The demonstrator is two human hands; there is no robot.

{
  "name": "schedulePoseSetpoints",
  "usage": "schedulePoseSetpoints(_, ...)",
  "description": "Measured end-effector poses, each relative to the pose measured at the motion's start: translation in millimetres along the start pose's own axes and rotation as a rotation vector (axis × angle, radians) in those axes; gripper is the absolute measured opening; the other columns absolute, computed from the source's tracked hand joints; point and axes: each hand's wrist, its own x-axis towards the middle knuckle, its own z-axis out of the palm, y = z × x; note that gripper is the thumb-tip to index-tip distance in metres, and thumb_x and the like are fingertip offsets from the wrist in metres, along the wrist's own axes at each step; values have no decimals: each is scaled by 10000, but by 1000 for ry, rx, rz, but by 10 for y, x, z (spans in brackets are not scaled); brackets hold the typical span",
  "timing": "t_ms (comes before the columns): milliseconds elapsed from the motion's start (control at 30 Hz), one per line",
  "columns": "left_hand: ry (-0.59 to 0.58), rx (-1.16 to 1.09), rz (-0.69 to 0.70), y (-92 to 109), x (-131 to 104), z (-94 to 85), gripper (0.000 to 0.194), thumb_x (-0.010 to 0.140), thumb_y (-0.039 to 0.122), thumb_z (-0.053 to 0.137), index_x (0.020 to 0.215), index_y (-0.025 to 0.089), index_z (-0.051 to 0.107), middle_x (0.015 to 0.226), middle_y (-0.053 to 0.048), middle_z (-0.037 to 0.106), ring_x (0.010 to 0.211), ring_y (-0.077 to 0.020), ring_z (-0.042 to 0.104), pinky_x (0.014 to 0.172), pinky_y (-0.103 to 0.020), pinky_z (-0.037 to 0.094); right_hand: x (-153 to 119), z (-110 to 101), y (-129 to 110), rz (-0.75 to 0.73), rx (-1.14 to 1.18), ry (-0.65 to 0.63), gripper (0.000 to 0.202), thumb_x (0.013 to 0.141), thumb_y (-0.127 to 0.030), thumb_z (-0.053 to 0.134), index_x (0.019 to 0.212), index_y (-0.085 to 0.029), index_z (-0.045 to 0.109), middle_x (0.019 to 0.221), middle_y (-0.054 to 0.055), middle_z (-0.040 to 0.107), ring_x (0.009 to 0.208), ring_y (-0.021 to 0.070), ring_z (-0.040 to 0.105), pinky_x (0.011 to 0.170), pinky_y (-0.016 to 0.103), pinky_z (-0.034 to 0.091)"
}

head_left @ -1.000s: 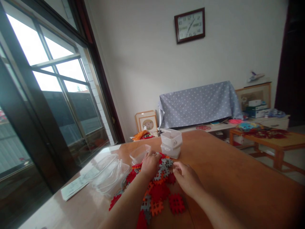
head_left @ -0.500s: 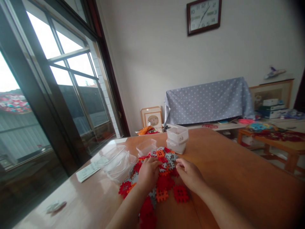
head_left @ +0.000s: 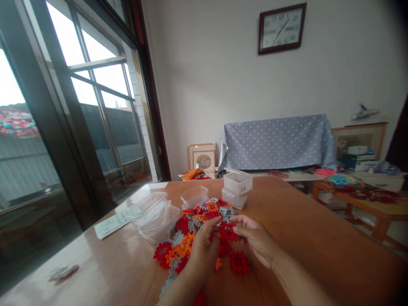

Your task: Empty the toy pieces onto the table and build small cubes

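A pile of toothed, lattice-like plastic building pieces in red, orange and grey lies on the table, with an orange piece (head_left: 212, 207) near its far end. My left hand (head_left: 205, 244) is over the middle of the pile, thumb and fingers drawn together; whatever is in them is hidden. My right hand (head_left: 256, 238) pinches the edge of a red building piece (head_left: 227, 231) between thumb and fingers, close to my left fingertips. Nearer me, a separate red piece (head_left: 239, 262) rests on the wood below my right hand. My left forearm covers part of the pile.
Clear plastic containers and lids (head_left: 156, 216) are heaped left of the pile. Behind it stand another clear container (head_left: 194, 196) and two stacked white tubs (head_left: 237, 182). A paper booklet (head_left: 111, 224) and a small pale packet (head_left: 63, 272) lie on the table (head_left: 312, 250) at left.
My hands have come closer together, and a red piece is now raised between them. My right hand has shifted slightly inward. The view has tilted up a little.
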Motion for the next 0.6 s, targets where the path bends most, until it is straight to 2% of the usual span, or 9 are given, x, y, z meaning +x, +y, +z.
schedulePoseSetpoints(100,39,-237,-253,21,13,5,349,872,297,640,1204,189,651,1083,-104,704,952,-205,673,889,-365,533,-14,-16,-46,-7,-24,4,398,697,-403,756,1034,-208,674,787,-15,645,670,134,547,623,267,384)
schedulePoseSetpoints(200,26,-373,-407,82,44,-23,468,802,404,735,1188,158,637,931,-78,703,766,-163,658,743,-304,529,-54,-5,-91,-14,-47,-24,378,711,-413,755,1013,-203,671,776,-17,636,680,133,546,633,266,384)
schedulePoseSetpoints(300,-14,-423,-492,130,63,-44,524,728,430,808,1132,140,644,805,-30,674,654,-121,613,653,-250,486,-86,15,-112,-14,-86,-50,382,726,-433,748,1017,-199,669,787,-13,640,705,140,564,658,269,406)
schedulePoseSetpoints(467,-45,-505,-580,148,46,-20,436,682,354,830,988,162,587,683,33,617,556,-97,575,587,-228,456,-51,-2,-70,-23,-216,-17,466,762,-509,699,1108,-201,654,887,26,687,778,184,623,705,307,468)
schedulePoseSetpoints(600,6,-552,-626,186,28,9,427,680,306,809,933,205,481,703,38,636,601,-130,641,619,-246,493,-24,-20,-12,-175,-370,-33,457,819,-466,667,1188,-202,624,1054,65,697,961,224,644,832,339,502)
